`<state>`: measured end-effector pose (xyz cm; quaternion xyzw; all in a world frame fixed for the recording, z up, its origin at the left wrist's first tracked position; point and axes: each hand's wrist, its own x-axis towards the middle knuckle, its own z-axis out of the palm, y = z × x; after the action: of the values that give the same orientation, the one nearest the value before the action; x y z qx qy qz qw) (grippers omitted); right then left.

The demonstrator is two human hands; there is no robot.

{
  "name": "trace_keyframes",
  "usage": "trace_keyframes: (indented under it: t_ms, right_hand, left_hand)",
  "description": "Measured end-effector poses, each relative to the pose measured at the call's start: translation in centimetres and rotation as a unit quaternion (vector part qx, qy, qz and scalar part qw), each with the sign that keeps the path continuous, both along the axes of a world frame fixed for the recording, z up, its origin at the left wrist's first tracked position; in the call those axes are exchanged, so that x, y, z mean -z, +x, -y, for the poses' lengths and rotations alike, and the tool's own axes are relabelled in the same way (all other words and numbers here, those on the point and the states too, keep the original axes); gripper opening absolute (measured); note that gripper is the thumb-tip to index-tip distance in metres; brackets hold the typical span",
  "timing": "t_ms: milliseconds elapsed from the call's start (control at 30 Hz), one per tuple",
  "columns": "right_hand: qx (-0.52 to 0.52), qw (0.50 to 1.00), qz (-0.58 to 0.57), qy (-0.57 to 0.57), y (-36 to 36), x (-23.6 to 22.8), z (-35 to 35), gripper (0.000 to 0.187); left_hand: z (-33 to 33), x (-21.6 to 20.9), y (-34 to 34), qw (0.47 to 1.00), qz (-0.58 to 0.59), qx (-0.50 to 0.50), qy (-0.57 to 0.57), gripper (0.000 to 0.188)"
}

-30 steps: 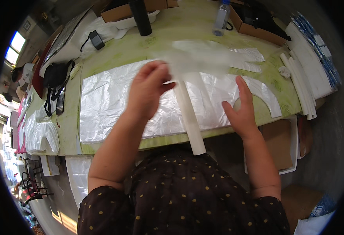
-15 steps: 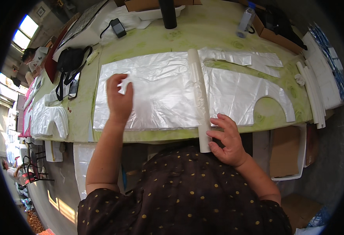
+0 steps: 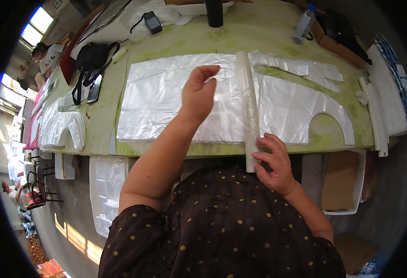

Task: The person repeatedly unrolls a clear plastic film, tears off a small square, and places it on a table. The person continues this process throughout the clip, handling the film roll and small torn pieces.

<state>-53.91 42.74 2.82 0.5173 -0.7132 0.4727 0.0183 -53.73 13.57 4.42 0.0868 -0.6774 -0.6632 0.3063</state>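
Observation:
A stack of thin white plastic film pieces (image 3: 162, 102) lies flat on the table, cut with a curved notch and a narrow strip at its right end. Across it, pointing away from me, rests a long pale tube (image 3: 246, 99) whose near end juts past the table edge. My left hand (image 3: 199, 95) is above the film, left of the tube, its fingers bent toward the right and the thumb apart from them. Beside the tube's near end is my right hand (image 3: 276, 164), fingers spread, with fingertips against the tube's side.
The table has a green patterned cover (image 3: 254, 28). A black bag (image 3: 92, 58) and a phone (image 3: 94, 88) lie left, near another film stack (image 3: 62, 127). A bottle (image 3: 304, 23), a black cylinder (image 3: 214, 14) and white rolls (image 3: 375, 116) stand or lie around. Another person (image 3: 48, 58) is far left.
My left hand has moved right across the film toward the tube. The right hand stays at the tube's near end. The whole view has shifted a little.

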Motion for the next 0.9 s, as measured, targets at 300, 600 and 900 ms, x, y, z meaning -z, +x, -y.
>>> trace_keyframes:
  t_ms: [300,600,900]
  right_hand:
    - [-0.012,1.000,-0.002,0.002,0.2,0.3,0.1,0.032]
    - [-0.014,1.000,-0.003,-0.002,0.7,0.2,0.1,0.033]
    - [-0.030,0.999,0.010,-0.004,0.5,-0.3,0.6,0.036]
  left_hand:
    - [0.8,-1.4,6.9,0.917,0.115,0.039,-0.381,0.018]
    - [-0.2,-1.0,2.5,0.915,0.045,-0.053,-0.398,0.027]
    - [-4.6,3.9,1.9,0.899,0.189,0.022,-0.394,0.078]
